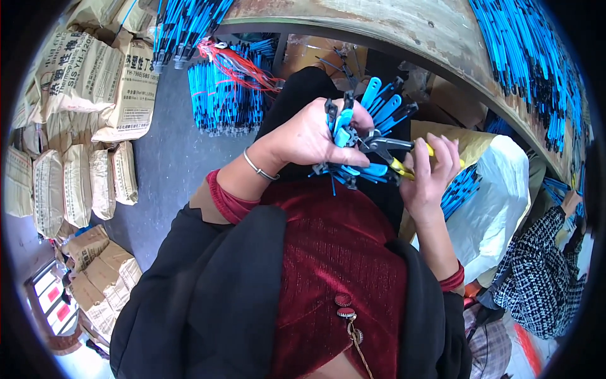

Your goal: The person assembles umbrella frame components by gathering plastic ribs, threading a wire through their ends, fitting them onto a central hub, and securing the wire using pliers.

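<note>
My left hand (312, 136) is closed around a fan of blue and black plastic parts (379, 110), held in front of my chest. My right hand (432, 174) grips yellow-handled pliers (394, 151) whose dark jaws point left into the bundle, right beside my left fingers. More blue parts stick out below my left hand (363, 172). A thin metal bangle (259, 167) sits on my left wrist.
A curved wooden table edge (404, 28) arcs across the top, with heaps of blue parts (536, 63) on it. A white sack (499, 189) holding blue parts stands at my right. Bundles of blue parts (224, 95) and stacked paper sacks (82, 126) fill the left floor. Another person's checked sleeve (540, 271) is at right.
</note>
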Tool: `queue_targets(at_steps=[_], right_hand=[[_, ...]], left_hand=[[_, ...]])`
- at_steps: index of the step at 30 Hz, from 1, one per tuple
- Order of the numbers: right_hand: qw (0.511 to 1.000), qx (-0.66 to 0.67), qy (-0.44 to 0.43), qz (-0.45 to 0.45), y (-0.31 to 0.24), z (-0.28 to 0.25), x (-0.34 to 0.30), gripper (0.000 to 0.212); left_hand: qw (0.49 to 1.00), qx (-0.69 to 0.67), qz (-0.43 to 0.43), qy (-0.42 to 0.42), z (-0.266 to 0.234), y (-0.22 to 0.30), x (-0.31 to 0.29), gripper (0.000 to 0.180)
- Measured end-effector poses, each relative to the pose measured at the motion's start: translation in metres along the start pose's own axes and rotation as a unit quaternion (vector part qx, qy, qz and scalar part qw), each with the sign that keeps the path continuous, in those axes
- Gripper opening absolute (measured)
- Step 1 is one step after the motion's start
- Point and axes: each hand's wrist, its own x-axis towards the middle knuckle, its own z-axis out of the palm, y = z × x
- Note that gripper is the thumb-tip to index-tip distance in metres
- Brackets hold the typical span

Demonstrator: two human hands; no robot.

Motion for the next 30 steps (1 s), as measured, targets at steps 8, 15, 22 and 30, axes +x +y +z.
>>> queue_targets(at_steps=[8, 15, 22, 30], right_hand=[[0.998, -0.029, 0.051, 0.024, -0.015, 0.023, -0.007, 0.05], [0.998, -0.005, 0.06, -0.022, -0.001, 0.022, 0.002, 0.05], [0.989, 0.108, -0.104, 0.006, -0.003, -0.03, 0.031, 0.046], [0.334, 0.642, -0.585, 0.366, 0.035, -0.015, 0.012, 0.07]], left_hand=[[0.998, 0.037, -0.033, 0.026, -0.005, -0.004, 0.001, 0.037], [0.997, 0.055, -0.023, 0.045, -0.006, 0.0, 0.005, 0.036], [0.995, 0.063, -0.072, -0.033, -0.015, 0.003, 0.004, 0.036], [0.988, -0.039, -0.064, -0.133, -0.01, 0.005, 0.01, 0.033]])
